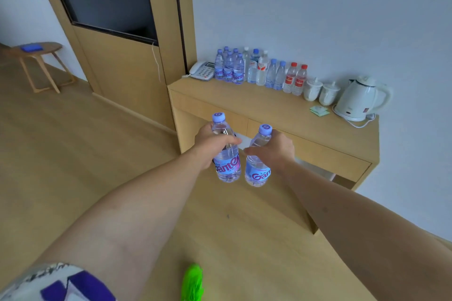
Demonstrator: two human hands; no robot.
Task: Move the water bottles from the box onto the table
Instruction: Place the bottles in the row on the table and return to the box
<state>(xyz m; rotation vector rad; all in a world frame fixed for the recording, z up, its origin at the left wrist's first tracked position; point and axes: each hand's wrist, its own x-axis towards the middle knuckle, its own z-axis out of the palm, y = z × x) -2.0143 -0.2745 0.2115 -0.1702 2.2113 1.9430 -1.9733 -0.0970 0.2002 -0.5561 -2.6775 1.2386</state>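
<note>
My left hand [211, 142] grips a clear water bottle [226, 164] with a lilac cap and a blue-pink label. My right hand [274, 150] grips a second bottle of the same kind [256, 171]. Both bottles are upright, side by side, held in the air in front of the wooden table [269, 107]. Several more bottles [259, 71] stand in a row at the back of the table against the wall; some have blue caps, two have red caps. No box is in view.
On the table a white telephone [203, 71] sits at the left end, two white lidded cups [320, 91] and a white kettle [359, 99] at the right. A small round side table [39, 52] stands far left. Something green [193, 281] lies at the bottom edge.
</note>
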